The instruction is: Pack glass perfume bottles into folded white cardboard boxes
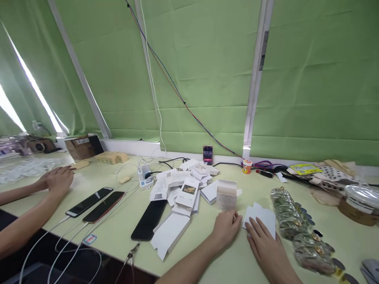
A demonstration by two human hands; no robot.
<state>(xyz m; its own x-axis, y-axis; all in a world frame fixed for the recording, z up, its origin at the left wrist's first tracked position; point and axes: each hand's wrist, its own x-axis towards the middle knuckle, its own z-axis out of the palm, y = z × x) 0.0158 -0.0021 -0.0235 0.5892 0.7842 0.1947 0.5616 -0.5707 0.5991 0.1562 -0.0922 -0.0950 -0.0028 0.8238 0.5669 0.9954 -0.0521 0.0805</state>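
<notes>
The left hand (226,225) curls near the upright box (226,197), grip impossible to tell; the right hand (264,243) lies outspread on flat white card (266,215).

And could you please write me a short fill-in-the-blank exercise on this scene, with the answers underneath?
1. The person's ____ hand rests on the white card.
2. The curtain behind the table is ____ in colour.
3. The red-edged phone is plugged into a white ____.
4. In the picture, the black phone lies to the ____ of the person's left hand.

Missing words: right; green; cable; left.
</notes>
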